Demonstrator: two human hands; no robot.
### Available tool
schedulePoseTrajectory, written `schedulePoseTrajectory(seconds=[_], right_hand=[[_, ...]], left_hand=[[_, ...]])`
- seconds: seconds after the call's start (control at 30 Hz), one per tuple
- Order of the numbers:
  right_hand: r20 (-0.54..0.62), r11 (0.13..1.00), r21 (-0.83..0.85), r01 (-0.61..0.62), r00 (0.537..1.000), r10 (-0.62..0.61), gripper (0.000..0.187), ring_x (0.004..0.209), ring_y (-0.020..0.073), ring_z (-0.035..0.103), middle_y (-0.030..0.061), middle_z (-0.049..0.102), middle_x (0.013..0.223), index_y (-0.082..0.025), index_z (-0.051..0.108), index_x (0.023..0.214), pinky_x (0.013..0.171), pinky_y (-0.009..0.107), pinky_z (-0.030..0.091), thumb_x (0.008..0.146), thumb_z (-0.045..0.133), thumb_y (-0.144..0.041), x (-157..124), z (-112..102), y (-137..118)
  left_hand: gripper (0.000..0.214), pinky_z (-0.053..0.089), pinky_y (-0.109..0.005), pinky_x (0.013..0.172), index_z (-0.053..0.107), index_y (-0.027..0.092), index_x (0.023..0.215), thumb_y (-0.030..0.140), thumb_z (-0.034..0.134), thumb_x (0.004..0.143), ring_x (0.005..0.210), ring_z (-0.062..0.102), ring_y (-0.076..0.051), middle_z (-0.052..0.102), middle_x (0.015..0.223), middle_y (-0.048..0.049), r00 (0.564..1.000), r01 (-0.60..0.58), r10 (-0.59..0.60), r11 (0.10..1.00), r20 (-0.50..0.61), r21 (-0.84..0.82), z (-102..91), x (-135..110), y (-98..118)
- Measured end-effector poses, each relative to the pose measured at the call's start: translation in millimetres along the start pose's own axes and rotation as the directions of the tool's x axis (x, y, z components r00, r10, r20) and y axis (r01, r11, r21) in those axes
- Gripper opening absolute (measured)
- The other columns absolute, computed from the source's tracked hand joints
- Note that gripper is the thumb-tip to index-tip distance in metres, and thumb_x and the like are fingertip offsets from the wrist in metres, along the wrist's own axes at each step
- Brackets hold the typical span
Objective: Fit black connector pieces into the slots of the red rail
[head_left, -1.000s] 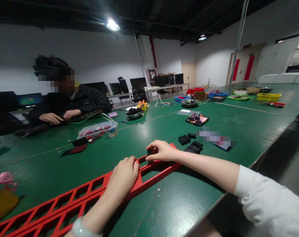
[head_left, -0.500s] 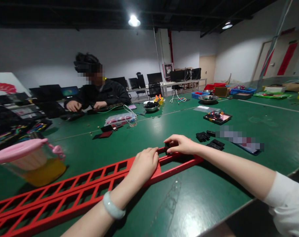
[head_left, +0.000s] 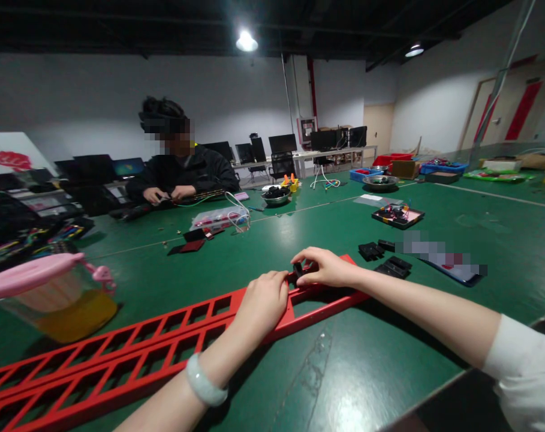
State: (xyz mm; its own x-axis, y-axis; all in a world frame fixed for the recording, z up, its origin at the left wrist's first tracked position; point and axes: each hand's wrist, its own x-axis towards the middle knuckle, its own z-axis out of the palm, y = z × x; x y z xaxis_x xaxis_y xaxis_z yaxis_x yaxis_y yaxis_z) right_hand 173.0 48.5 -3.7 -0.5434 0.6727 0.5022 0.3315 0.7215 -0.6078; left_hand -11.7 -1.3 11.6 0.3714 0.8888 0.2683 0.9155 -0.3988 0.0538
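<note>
Head view: since half a second ago, the right hand (head_left: 326, 268) has drawn the small black part (head_left: 296, 275) pinched in its fingertips closer to the left hand (head_left: 263, 300). The left hand's fingers curl down onto the red lattice frame (head_left: 330, 303). The frame lies flat on the green table (head_left: 272, 240), its long axis running from lower left to its right end beneath both hands.

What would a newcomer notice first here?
A long red lattice frame lies across the near green table, the left hand resting on it and the right hand pinching a small black part at its far end. A pink-lidded jug stands at the left; a person in black sits opposite.
</note>
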Motion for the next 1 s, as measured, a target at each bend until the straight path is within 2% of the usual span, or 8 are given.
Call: schedulePoseTrajectory(seconds=[0.13,0.3,0.4,0.77,1.0], right_hand=[[0.001,1.000,0.020,-0.008,1.000,0.008,0.043,0.079,0.0142,0.056,0.0052,0.060,0.096,-0.017,0.058,0.103,0.072,0.028,0.046,0.065,0.069,-0.035,0.1,3.8,-1.4],[0.001,0.997,0.019,-0.080,0.997,0.080,0.048,0.084,0.0152,0.057,0.0061,0.060,0.101,-0.017,0.057,0.107,0.075,0.029,0.046,0.065,0.069,-0.034,-3.9,1.8,-4.6],[0.024,0.995,0.007,-0.103,0.994,0.103,0.042,0.079,0.0151,0.058,0.0059,0.062,0.093,-0.015,0.060,0.102,0.071,0.028,0.047,0.065,0.068,-0.035,-4.9,0.9,-6.3],[0.021,0.997,0.009,-0.079,0.997,0.079,0.038,0.080,0.0146,0.058,0.0050,0.063,0.093,-0.017,0.060,0.100,0.072,0.028,0.046,0.066,0.068,-0.033,-5.2,0.5,-6.8],[0.029,0.996,-0.091,-0.026,0.999,0.028,0.036,0.078,0.0149,0.057,0.0052,0.064,0.089,-0.016,0.063,0.097,0.069,0.027,0.043,0.068,0.066,-0.037,-4.3,0.2,-9.9]], left_hand=[[0.035,0.040,-0.029,0.087,0.058,0.017,0.107,0.022,0.030,0.086,0.097,0.056,-0.018,0.063,0.103,-0.0078,1.000,0.002,-0.002,1.000,-0.001,0.009,-0.3,-0.5,1.0],[0.036,0.040,-0.030,0.087,0.057,0.016,0.109,0.020,0.030,0.086,0.099,0.055,-0.018,0.062,0.104,-0.0085,1.000,-0.012,0.012,1.000,0.007,0.007,-1.6,-1.1,1.4],[0.036,0.040,-0.029,0.087,0.057,0.016,0.109,0.020,0.029,0.086,0.099,0.055,-0.018,0.062,0.104,-0.0081,1.000,-0.012,0.012,1.000,0.011,-0.001,-1.7,-1.4,1.2],[0.036,0.039,-0.030,0.088,0.057,0.016,0.110,0.022,0.030,0.087,0.100,0.055,-0.018,0.062,0.106,-0.0081,1.000,0.002,-0.002,1.000,0.014,-0.010,-1.9,-2.5,1.0],[0.037,0.039,-0.029,0.088,0.057,0.016,0.110,0.023,0.028,0.087,0.100,0.055,-0.018,0.062,0.106,-0.0084,1.000,-0.006,0.006,1.000,0.015,-0.009,-1.5,-1.0,0.4]])
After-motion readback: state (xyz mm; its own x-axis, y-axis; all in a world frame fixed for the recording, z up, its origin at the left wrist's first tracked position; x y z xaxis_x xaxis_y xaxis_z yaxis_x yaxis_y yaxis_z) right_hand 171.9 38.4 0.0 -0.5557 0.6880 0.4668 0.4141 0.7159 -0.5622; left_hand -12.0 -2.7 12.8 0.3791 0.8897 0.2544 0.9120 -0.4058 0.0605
